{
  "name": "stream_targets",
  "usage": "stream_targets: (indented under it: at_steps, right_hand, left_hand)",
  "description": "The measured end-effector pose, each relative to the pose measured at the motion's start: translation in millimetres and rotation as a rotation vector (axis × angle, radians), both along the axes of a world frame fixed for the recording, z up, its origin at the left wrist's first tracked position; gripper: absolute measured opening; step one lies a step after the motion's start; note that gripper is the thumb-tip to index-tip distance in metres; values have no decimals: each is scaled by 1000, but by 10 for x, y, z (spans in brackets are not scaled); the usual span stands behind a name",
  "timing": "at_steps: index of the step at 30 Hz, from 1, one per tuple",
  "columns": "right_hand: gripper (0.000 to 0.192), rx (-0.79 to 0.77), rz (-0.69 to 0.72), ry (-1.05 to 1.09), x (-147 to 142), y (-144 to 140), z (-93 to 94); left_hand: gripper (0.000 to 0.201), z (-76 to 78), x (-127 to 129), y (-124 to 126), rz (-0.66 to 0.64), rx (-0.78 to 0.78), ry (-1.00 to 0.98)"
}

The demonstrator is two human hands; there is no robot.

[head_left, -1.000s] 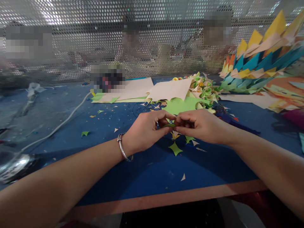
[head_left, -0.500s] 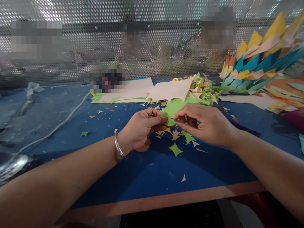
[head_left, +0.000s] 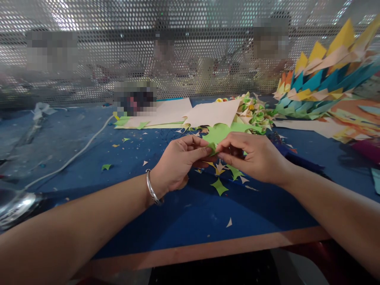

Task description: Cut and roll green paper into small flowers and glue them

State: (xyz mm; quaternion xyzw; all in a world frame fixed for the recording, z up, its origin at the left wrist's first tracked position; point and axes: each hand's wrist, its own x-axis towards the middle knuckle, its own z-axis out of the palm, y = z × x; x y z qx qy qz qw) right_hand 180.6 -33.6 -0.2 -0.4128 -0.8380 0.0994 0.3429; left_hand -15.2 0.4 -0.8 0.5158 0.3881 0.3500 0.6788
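Note:
My left hand [head_left: 178, 162] and my right hand [head_left: 252, 156] meet above the blue table [head_left: 184, 213], both pinching a small green paper piece [head_left: 212, 148] between thumbs and fingertips. The piece is mostly hidden by my fingers. A silver bangle [head_left: 152, 190] circles my left wrist. Just beyond the hands lies a green paper sheet [head_left: 221, 132]. Below them on the table lie green and yellow paper scraps [head_left: 219, 185].
Cream paper sheets [head_left: 208, 113] lie behind the hands, with a heap of small rolled paper pieces [head_left: 257, 113] to their right. A large stack of coloured paper points [head_left: 323, 83] fills the far right. A white cable [head_left: 74, 156] crosses the left. A perforated metal screen [head_left: 118, 47] backs the table.
Half a second ago the green piece was lifted and more exposed between the hands; now the fingers of both hands have closed in on it again.

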Motion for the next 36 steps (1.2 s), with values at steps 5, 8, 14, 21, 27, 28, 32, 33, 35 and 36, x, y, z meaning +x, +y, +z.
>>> stream_targets:
  at_steps: [5,8,14,21,27,28,32,33,35,36]
  right_hand:
    - [10,-99,-51,92,-3,20,-31]
    - [13,-157,-48,113,-2,30,-39]
    - [15,-201,-54,159,-4,28,-49]
    - [14,-221,-55,197,-12,26,-43]
    - [16,-221,-49,217,-34,12,-29]
    - [16,-215,-47,215,-37,11,-27]
    - [16,-197,-39,197,-39,13,-21]
    - [16,-199,-39,195,-38,15,-20]
    - [16,-209,-43,192,-38,19,-19]
    - [16,-214,-46,191,-39,20,-18]
  left_hand:
    - [11,-13,-6,-9,-39,7,-10]
    - [11,-14,-9,-24,-51,32,-1]
    - [9,25,-4,-46,-62,112,49]
    - [16,-30,-32,-22,-93,221,53]
    - [20,-87,-48,-4,-84,335,110]
    - [18,-85,-47,-7,-78,335,111]
    - [13,-72,-41,-16,-70,288,91]
    - [13,-71,-39,-15,-68,276,85]
    - [13,-72,-35,-12,-61,274,79]
    - [13,-72,-34,-10,-57,282,84]
